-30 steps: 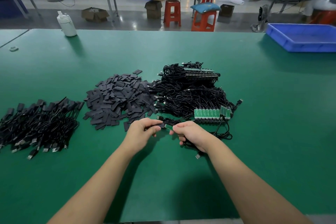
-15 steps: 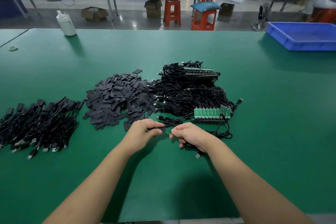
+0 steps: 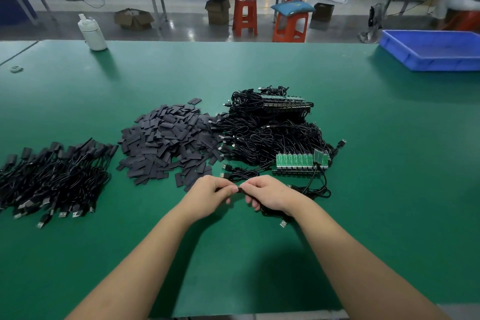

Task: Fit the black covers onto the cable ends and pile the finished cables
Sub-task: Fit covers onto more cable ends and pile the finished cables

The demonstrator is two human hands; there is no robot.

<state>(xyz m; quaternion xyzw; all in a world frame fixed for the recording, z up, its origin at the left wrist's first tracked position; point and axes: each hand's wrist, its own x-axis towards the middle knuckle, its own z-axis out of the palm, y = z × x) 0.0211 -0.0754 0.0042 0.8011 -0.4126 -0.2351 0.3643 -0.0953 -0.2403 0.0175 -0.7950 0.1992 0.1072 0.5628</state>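
Observation:
My left hand (image 3: 207,196) pinches a black cover (image 3: 240,190) at its fingertips. My right hand (image 3: 270,195) grips the cable whose end meets that cover; the cable's wire and USB plug (image 3: 283,223) trail out under the wrist. The two hands nearly touch over the green table (image 3: 389,189). A heap of loose black covers (image 3: 168,143) lies just beyond my left hand. Beyond my right hand is a tangle of uncovered cables (image 3: 272,132) with a row of green circuit boards (image 3: 298,161). The pile of covered cables (image 3: 52,179) lies at the far left.
A blue plastic tray (image 3: 431,52) stands at the back right of the table. A white bottle (image 3: 92,32) stands at the back left edge, with a small object (image 3: 16,69) further left. Red stools (image 3: 289,26) and benches stand on the floor beyond.
My hands have come closer together, and the green end of the cable that showed between them is now hidden by the black cover and my fingers.

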